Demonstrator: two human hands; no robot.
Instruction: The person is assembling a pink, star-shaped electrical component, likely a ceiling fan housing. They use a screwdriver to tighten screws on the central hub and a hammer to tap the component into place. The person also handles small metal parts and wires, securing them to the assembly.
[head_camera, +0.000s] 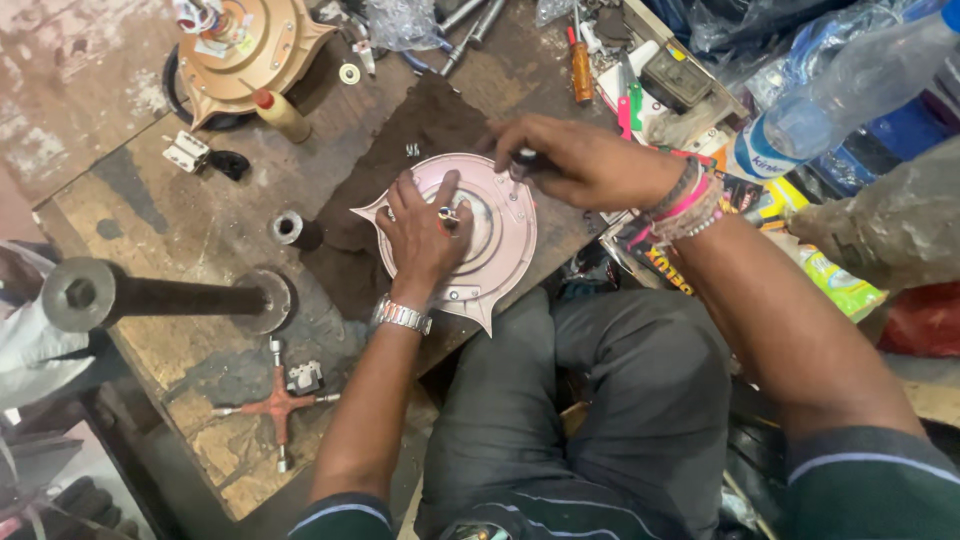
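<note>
Two hands busy: my left hand presses the pink motor cover flat while my right hand clenches a screwdriver, which could slip off its screw.

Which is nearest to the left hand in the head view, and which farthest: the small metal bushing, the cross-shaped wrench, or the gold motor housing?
From the left hand, pressed flat on the pink round cover:
1. Small metal bushing, just to its left on the bench.
2. Cross-shaped wrench, lower left near the bench edge.
3. Gold motor housing, upper left at the far end.
</note>
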